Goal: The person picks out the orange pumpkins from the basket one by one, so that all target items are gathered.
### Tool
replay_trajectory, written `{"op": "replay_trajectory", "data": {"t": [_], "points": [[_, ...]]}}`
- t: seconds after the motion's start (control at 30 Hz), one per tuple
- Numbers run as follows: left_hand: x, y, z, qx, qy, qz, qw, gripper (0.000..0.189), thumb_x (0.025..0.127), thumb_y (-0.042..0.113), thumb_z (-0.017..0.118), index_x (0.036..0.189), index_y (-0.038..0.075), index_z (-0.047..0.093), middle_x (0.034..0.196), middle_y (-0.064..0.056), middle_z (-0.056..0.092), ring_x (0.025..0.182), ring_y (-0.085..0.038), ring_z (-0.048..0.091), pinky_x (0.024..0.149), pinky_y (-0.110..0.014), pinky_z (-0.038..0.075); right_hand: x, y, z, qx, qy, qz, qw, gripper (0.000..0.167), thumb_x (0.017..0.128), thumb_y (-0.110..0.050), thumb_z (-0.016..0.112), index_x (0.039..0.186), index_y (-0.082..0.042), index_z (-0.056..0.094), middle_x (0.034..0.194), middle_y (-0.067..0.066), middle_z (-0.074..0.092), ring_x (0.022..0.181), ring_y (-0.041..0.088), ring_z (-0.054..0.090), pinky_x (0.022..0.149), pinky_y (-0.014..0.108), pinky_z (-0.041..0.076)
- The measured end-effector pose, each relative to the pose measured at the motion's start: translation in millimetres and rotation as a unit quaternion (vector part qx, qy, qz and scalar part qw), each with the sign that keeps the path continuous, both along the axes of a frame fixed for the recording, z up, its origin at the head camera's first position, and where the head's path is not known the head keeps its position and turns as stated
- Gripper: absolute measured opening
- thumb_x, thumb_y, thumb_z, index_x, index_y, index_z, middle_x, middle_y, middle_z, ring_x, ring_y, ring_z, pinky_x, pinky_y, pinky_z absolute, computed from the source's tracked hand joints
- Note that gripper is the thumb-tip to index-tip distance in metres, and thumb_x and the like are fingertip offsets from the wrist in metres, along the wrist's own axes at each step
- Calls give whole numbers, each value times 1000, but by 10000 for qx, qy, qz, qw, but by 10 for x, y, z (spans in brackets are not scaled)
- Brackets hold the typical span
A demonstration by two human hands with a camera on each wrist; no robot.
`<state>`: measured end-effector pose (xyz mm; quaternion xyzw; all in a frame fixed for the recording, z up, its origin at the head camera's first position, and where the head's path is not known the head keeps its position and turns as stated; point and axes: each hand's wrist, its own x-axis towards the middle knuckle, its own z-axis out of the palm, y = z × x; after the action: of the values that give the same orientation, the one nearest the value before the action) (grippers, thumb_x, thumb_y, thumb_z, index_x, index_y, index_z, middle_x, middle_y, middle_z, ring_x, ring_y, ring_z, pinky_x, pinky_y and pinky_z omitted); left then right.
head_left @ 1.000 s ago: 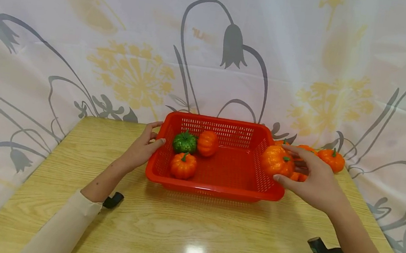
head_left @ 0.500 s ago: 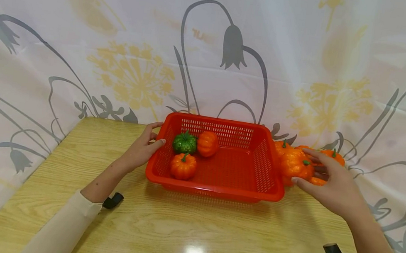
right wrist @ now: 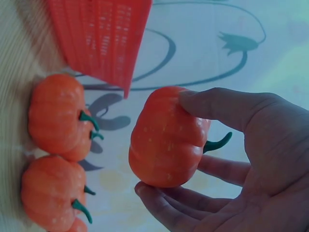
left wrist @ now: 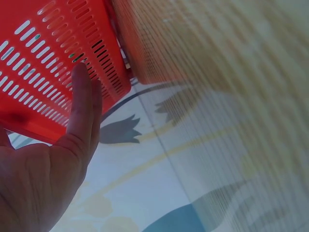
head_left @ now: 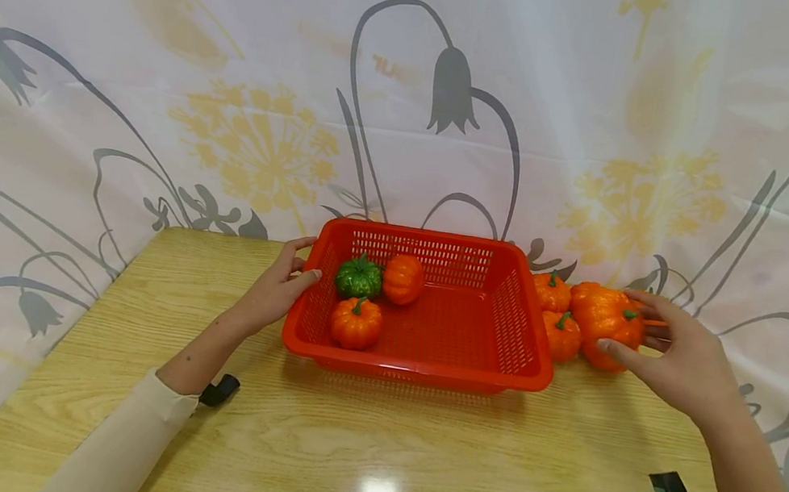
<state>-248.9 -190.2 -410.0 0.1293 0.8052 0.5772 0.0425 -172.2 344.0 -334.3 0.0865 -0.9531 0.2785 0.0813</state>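
Note:
A red plastic basket [head_left: 417, 368] with slotted walls stands on the table. My left hand [head_left: 280, 286] holds its left rim, thumb over the edge; in the left wrist view the fingers [left wrist: 83, 104] lie along the outer wall. Inside, toward the left, sit a green pumpkin [head_left: 359, 278] and two orange ones, one at the front [head_left: 356, 323] and one behind [head_left: 404, 279]. To the right of the basket, my right hand [head_left: 691, 365] grips a small orange pumpkin [right wrist: 169, 137] between thumb and fingers, its green stem toward the palm. It hangs over the other pumpkins there.
Several more orange pumpkins, such as the near one [head_left: 561, 336] and the one behind it [head_left: 551, 291], sit close against the basket's right side. A flower-printed curtain [head_left: 409, 118] rises behind the wooden table [head_left: 313, 448].
My right hand has carried the orange pumpkin rightward, from over the basket's right rim to above the pumpkins beside it. The left hand and the basket have stayed put.

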Motion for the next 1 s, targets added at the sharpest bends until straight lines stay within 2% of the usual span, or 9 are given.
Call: {"op": "replay_trajectory", "data": {"t": [0.07,0.17,0.2,0.47,0.7,1.0], "points": [[0,1,1,18,-8,-7,10000,66,112,18,49,169,13,15,134,-34,54,117,-49,67,86,-48,65,-19,55,-6,17,-107,-131,9999,83,94,-35,83,159,-1,44,144,38,53,117,63,61,87,42,63],[1,2,2,20,-11,-10,10000,66,112,18,49,169,13,15,134,-34,53,116,-48,68,85,-48,65,-46,130,-21,53,-231,-274,9993,86,96,-38,81,160,1,40,145,42,49,120,65,57,93,69,54],[1,2,2,16,-9,-7,10000,66,112,18,49,169,13,15,134,-34,54,116,-48,68,85,-48,65,-55,153,-27,51,-262,-313,9992,87,96,-39,80,160,2,39,146,43,48,121,66,56,95,72,51],[6,3,6,-15,20,15,10000,66,112,19,48,169,13,16,134,-34,54,115,-49,68,85,-48,65,-131,296,-85,31,-432,-515,9977,87,97,-40,79,160,4,38,145,45,47,122,64,54,95,75,50],[13,7,10,-60,36,35,10000,65,112,18,48,168,13,16,133,-34,54,115,-49,68,85,-48,65,-185,434,-131,224,-543,-747,9955,87,99,-45,75,158,6,38,140,47,49,123,64,52,93,75,51],[13,4,7,-105,56,51,9999,65,112,18,49,168,13,16,132,-34,55,112,-48,69,83,-47,66,-228,570,-204,337,-539,-836,9945,87,99,-47,74,156,9,38,136,48,51,121,63,52,92,74,50]]}}
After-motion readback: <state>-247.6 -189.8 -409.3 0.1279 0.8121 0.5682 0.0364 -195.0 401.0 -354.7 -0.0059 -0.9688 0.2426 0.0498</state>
